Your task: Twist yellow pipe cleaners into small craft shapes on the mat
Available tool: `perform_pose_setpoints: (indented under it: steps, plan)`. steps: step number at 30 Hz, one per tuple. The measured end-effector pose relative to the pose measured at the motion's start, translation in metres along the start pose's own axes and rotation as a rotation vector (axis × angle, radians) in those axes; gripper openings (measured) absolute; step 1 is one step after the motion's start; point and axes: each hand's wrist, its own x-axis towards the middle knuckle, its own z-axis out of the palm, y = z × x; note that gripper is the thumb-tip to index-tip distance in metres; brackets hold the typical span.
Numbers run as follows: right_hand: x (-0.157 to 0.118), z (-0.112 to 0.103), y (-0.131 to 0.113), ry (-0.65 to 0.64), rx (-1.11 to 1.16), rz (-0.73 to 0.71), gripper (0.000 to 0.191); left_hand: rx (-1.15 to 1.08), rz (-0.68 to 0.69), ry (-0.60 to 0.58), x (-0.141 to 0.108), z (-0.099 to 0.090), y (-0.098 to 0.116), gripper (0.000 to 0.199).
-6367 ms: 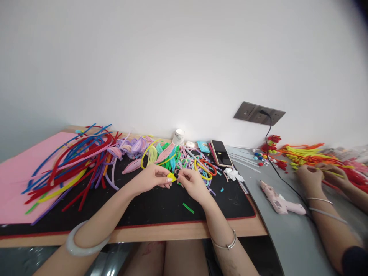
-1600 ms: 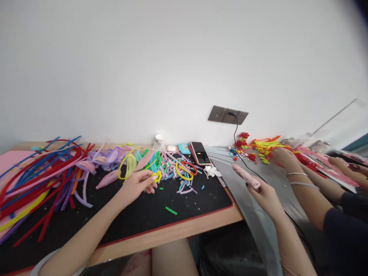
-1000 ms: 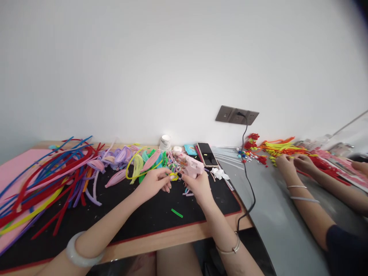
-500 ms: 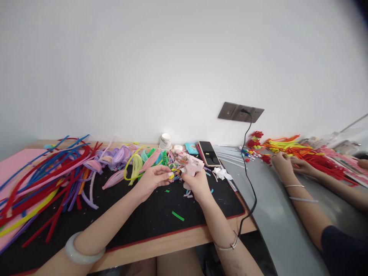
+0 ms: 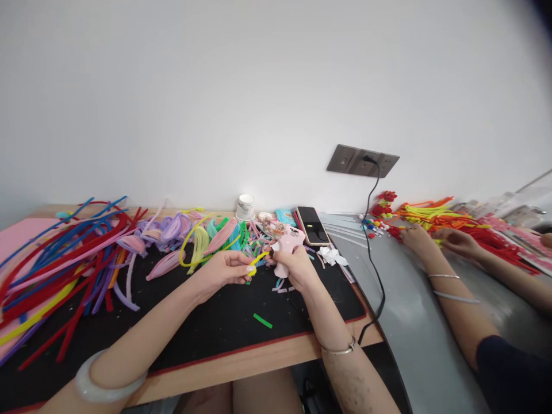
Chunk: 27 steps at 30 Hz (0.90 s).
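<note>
Pinched between the thumb and fingers of my left hand (image 5: 224, 269) is a yellow pipe cleaner (image 5: 257, 261), bunched at the fingertips, with a short straight length stretching toward my right hand (image 5: 297, 265). My right hand is wrapped round a pale pink hot glue gun (image 5: 290, 240) and its fingertips meet the far end of the yellow strand. Whether those fingertips grip the strand is too small to tell. Beyond both hands lie bundled pastel pipe cleaners (image 5: 221, 237) and small cut pieces. A green snippet (image 5: 263, 321) rests on the black mat (image 5: 207, 328) below them.
Loose red and blue pipe cleaners (image 5: 64, 270) spread at left. A paper cup (image 5: 245, 206), a phone (image 5: 312, 225) and crumpled tissue (image 5: 332, 256) stand behind. A black cord (image 5: 379, 276) runs from the wall socket (image 5: 362, 160). Another person's hands (image 5: 420, 244) work at right over a grey table.
My hands have drawn apart, the left moving slightly left, so a straight length of yellow pipe cleaner shows between them. The glue gun now tilts more upright in my right hand.
</note>
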Motion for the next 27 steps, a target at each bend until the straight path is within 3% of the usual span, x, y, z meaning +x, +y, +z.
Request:
perform_pose_setpoints:
  steps: [5,10,14,27]
  plan:
    - [-0.003,-0.006,0.0,0.066,-0.093,-0.085,0.023,-0.243,0.078,0.264,0.003,-0.007,-0.003,0.023]
    - [-0.011,-0.009,-0.003,0.033,-0.317,-0.153,0.02,-0.364,0.092,0.38,0.001,-0.006,0.001,0.02]
    - [-0.014,-0.004,-0.004,-0.04,-0.366,-0.217,0.038,-0.389,0.138,0.427,0.0,-0.005,0.002,0.017]
    - [-0.011,-0.003,0.005,-0.169,-0.56,-0.252,0.037,-0.429,0.157,0.404,0.0,-0.003,0.0,0.011]
